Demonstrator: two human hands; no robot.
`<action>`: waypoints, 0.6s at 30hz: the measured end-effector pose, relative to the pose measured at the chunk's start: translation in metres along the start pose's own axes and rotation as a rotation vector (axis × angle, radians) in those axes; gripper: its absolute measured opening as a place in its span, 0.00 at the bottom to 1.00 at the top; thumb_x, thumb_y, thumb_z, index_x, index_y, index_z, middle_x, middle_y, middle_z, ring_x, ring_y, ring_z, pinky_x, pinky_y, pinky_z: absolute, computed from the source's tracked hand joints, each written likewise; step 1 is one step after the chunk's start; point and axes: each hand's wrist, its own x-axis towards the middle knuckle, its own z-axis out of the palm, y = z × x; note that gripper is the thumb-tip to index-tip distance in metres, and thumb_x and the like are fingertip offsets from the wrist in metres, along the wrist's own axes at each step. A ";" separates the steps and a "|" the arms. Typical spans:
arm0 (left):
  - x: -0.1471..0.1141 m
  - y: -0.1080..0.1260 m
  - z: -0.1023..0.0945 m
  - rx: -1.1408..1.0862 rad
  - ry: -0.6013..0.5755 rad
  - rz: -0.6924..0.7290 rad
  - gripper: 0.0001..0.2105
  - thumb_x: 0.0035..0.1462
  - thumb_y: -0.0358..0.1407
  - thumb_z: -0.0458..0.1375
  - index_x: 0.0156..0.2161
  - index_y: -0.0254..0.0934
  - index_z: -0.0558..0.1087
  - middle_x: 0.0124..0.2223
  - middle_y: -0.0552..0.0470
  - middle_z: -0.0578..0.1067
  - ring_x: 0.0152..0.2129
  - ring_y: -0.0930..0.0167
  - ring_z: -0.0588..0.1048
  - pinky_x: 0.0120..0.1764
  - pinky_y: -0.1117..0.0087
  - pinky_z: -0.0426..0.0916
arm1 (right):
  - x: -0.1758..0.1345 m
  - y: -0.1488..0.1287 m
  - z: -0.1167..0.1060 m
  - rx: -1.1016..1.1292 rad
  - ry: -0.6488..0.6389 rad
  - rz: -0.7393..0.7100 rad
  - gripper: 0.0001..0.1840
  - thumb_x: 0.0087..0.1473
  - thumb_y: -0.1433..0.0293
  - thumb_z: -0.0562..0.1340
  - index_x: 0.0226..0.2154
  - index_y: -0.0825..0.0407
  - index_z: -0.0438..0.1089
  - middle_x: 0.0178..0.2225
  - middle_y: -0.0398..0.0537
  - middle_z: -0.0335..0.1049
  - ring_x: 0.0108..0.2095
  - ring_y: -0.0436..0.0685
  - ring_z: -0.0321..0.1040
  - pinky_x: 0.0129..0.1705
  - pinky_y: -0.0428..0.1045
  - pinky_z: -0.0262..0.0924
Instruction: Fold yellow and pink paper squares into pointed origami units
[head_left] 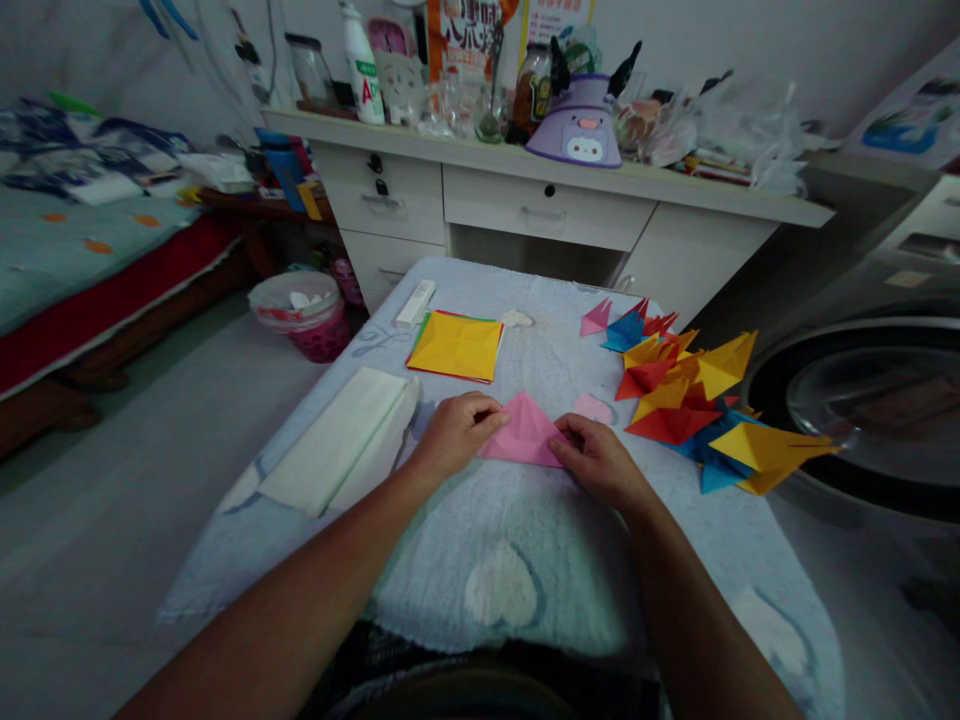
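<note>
A pink sheet of origami paper (523,432), folded into a triangle with its tip pointing away from me, lies on the cloth-covered table. My left hand (459,430) pinches its left corner between thumb and fingers. At the opposite corner, my right hand (592,452) grips the paper the same way. Just beyond the left hand is a stack of square paper (457,345), yellow on top with green and red edges showing. Folded paper cranes (679,385) in yellow, red, blue and pink are heaped to the right of my right hand.
A pale folded packet (337,435) lies on the table's left side, and a small white box (415,303) is behind it. Past the table stands a white cabinet (555,205) crowded with jars and bags. A pink bin (319,335) sits left, a washing machine (862,410) right.
</note>
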 end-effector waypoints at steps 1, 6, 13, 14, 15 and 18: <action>0.001 -0.001 0.001 0.045 0.025 0.006 0.10 0.59 0.36 0.55 0.28 0.36 0.73 0.27 0.55 0.71 0.26 0.73 0.69 0.31 0.73 0.59 | 0.000 0.001 0.001 -0.007 0.011 -0.001 0.07 0.54 0.65 0.58 0.31 0.52 0.67 0.23 0.39 0.63 0.24 0.49 0.57 0.26 0.45 0.50; 0.002 -0.001 0.009 0.335 0.072 -0.001 0.09 0.60 0.35 0.54 0.28 0.37 0.69 0.28 0.54 0.70 0.28 0.72 0.69 0.31 0.72 0.58 | 0.001 0.001 0.003 -0.163 0.101 0.009 0.08 0.53 0.66 0.59 0.37 0.51 0.65 0.24 0.38 0.63 0.24 0.49 0.58 0.27 0.45 0.50; 0.005 -0.001 0.016 0.573 -0.007 -0.051 0.09 0.62 0.36 0.52 0.30 0.38 0.68 0.32 0.52 0.72 0.32 0.69 0.71 0.34 0.70 0.60 | 0.003 -0.002 0.010 -0.467 0.190 0.056 0.13 0.51 0.69 0.59 0.41 0.53 0.65 0.27 0.43 0.66 0.29 0.54 0.60 0.32 0.48 0.49; 0.006 -0.002 0.016 0.584 -0.016 -0.065 0.09 0.63 0.36 0.52 0.30 0.38 0.68 0.32 0.52 0.72 0.32 0.69 0.71 0.34 0.70 0.60 | 0.003 -0.002 0.012 -0.533 0.218 0.051 0.13 0.51 0.69 0.60 0.41 0.53 0.66 0.29 0.46 0.67 0.31 0.56 0.60 0.34 0.49 0.49; 0.006 -0.003 0.017 0.592 -0.024 -0.075 0.09 0.63 0.36 0.52 0.31 0.38 0.68 0.32 0.52 0.72 0.32 0.68 0.71 0.34 0.70 0.60 | 0.003 -0.003 0.014 -0.601 0.256 0.041 0.13 0.51 0.69 0.61 0.41 0.53 0.67 0.32 0.48 0.68 0.34 0.58 0.61 0.35 0.50 0.49; 0.007 -0.004 0.018 0.609 -0.044 -0.085 0.09 0.63 0.36 0.52 0.31 0.38 0.69 0.33 0.51 0.73 0.33 0.68 0.72 0.35 0.69 0.61 | 0.001 -0.009 0.020 -0.735 0.330 -0.038 0.10 0.53 0.70 0.61 0.39 0.52 0.71 0.40 0.53 0.68 0.41 0.61 0.59 0.40 0.52 0.49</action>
